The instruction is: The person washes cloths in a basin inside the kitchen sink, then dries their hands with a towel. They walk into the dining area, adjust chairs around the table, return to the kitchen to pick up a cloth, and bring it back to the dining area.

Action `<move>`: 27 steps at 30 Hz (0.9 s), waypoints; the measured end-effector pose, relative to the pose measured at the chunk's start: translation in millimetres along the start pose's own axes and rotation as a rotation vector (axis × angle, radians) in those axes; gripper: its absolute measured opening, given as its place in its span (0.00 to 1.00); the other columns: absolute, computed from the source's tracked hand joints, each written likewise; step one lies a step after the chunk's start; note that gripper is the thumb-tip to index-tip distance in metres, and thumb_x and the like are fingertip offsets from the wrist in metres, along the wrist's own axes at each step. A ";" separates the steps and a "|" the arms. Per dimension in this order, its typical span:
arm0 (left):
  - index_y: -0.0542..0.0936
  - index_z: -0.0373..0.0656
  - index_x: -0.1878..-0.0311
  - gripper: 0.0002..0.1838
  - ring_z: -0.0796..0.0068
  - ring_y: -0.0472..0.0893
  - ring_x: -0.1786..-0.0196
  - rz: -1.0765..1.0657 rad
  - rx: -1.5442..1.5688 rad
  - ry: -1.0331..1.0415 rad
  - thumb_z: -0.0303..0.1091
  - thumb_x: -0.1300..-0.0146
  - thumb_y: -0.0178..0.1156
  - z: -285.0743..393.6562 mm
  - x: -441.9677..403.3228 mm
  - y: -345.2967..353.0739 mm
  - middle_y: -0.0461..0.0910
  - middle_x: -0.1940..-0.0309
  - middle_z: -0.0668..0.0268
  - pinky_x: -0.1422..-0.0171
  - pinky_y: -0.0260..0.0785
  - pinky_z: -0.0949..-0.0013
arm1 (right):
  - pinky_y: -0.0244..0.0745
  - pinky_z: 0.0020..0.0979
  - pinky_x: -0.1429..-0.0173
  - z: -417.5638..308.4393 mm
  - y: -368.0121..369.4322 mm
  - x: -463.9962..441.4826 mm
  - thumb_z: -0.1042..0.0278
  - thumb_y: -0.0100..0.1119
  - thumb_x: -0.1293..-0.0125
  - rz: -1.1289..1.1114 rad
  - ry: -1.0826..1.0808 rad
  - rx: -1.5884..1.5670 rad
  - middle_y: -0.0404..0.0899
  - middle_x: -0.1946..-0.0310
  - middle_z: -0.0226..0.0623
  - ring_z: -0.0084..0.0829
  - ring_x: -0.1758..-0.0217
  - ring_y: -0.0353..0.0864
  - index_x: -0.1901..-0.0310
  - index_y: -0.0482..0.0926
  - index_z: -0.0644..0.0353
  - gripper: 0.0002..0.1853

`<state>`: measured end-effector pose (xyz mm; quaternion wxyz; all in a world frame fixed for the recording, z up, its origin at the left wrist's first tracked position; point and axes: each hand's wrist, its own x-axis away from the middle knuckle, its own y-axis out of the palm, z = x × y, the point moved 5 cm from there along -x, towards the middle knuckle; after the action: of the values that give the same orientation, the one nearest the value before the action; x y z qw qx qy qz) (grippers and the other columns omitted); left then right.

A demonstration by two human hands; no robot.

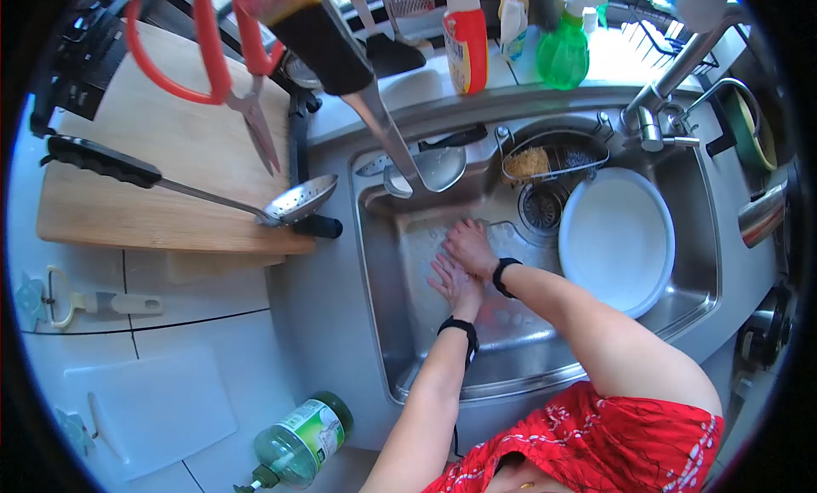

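Both of my hands are low in the stainless steel sink [400, 323], over its left part. My left hand [456, 282] has its fingers stretched out and spread, with nothing held. Just beyond it, my right hand [470, 248] partly overlaps it, fingers extended and apart, also holding nothing. Wet patches and what look like suds show on the metal around them. To the right of my hands are the drain strainer [542, 208] and a large white basin [617, 237]. I cannot tell how firmly the hands press on the sink bottom.
A caddy [557, 157] with scrubbers hangs at the sink's back, near the faucet [651, 118]. Left are a cutting board [170, 169], a slotted ladle [298, 200] and red-handled scissors [217, 80]. A green soap bottle [302, 440] stands at front left; a spray bottle [563, 54] stands behind.
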<state>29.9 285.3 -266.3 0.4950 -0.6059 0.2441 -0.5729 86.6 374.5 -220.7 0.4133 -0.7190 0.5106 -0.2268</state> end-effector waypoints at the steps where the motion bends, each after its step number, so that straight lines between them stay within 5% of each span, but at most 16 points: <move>1: 0.40 0.41 0.30 0.46 0.50 0.28 0.28 -0.041 -0.002 -0.003 0.53 0.43 0.50 1.8 -0.3 -10.6 0.33 0.29 0.51 0.32 0.21 0.37 | 0.63 0.44 0.53 1.2 2.6 -12.8 0.60 0.52 0.43 0.074 -0.021 0.045 0.72 0.58 0.41 0.43 0.52 0.68 0.65 0.78 0.55 0.10; 2: 0.41 0.41 0.30 0.44 0.49 0.28 0.28 -0.094 -0.001 0.000 0.53 0.42 0.48 3.3 4.1 -19.1 0.32 0.29 0.50 0.32 0.21 0.38 | 0.63 0.45 0.52 0.3 0.0 -14.2 0.59 0.54 0.45 0.243 -0.037 0.079 0.71 0.55 0.41 0.42 0.50 0.66 0.67 0.78 0.56 0.11; 7: 0.50 0.45 0.31 0.37 0.49 0.29 0.27 -0.045 -0.001 0.080 0.53 0.40 0.45 0.8 9.6 -7.6 0.33 0.29 0.50 0.32 0.21 0.38 | 0.59 0.44 0.47 6.8 0.5 65.2 0.54 0.57 0.47 -0.087 0.265 -0.165 0.71 0.57 0.40 0.43 0.50 0.65 0.67 0.78 0.55 0.14; 13: 0.43 0.40 0.31 0.41 0.44 0.29 0.28 0.035 -0.111 0.110 0.52 0.40 0.45 0.4 12.3 5.4 0.32 0.30 0.48 0.33 0.25 0.35 | 0.59 0.44 0.48 3.6 8.8 27.9 0.55 0.55 0.44 -0.090 0.061 -0.038 0.73 0.60 0.40 0.43 0.50 0.66 0.67 0.78 0.55 0.12; 16: 0.43 0.39 0.30 0.41 0.47 0.30 0.28 0.011 -0.175 0.051 0.52 0.39 0.44 1.5 7.2 7.3 0.34 0.29 0.49 0.33 0.22 0.35 | 0.60 0.46 0.49 8.3 4.3 -15.8 0.55 0.55 0.44 0.167 0.111 0.065 0.75 0.62 0.40 0.43 0.52 0.69 0.68 0.78 0.55 0.12; 20: 0.43 0.36 0.31 0.42 0.45 0.28 0.28 0.102 -0.024 0.103 0.51 0.40 0.48 3.9 10.8 0.3 0.30 0.30 0.47 0.32 0.25 0.36 | 0.59 0.44 0.50 3.8 -1.1 38.1 0.49 0.56 0.45 0.181 0.229 -0.061 0.74 0.64 0.39 0.42 0.53 0.67 0.71 0.78 0.57 0.17; 23: 0.43 0.35 0.31 0.44 0.44 0.28 0.28 0.205 -0.260 0.180 0.52 0.41 0.48 -0.8 12.5 12.9 0.30 0.30 0.46 0.33 0.25 0.35 | 0.60 0.43 0.52 6.2 -7.9 94.3 0.48 0.56 0.45 -0.090 0.254 -0.266 0.74 0.66 0.39 0.42 0.56 0.68 0.72 0.78 0.57 0.17; 26: 0.44 0.38 0.31 0.43 0.41 0.30 0.29 0.065 0.054 0.182 0.52 0.41 0.48 2.1 17.5 -4.5 0.31 0.30 0.44 0.34 0.26 0.33 | 0.61 0.43 0.53 4.9 7.3 65.0 0.54 0.52 0.42 0.030 0.172 -0.124 0.74 0.67 0.40 0.42 0.56 0.69 0.73 0.78 0.56 0.14; 27: 0.45 0.39 0.31 0.43 0.41 0.31 0.29 0.076 -0.052 0.156 0.52 0.42 0.48 -0.7 17.6 0.0 0.32 0.30 0.44 0.34 0.27 0.33 | 0.61 0.43 0.51 0.6 2.3 45.4 0.55 0.52 0.42 -0.016 0.124 -0.020 0.74 0.65 0.40 0.41 0.55 0.68 0.72 0.78 0.56 0.13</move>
<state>33.2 269.9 -258.4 0.4802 -0.5624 0.3195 -0.5925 102.9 332.6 -227.3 0.3718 -0.7118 0.5316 -0.2692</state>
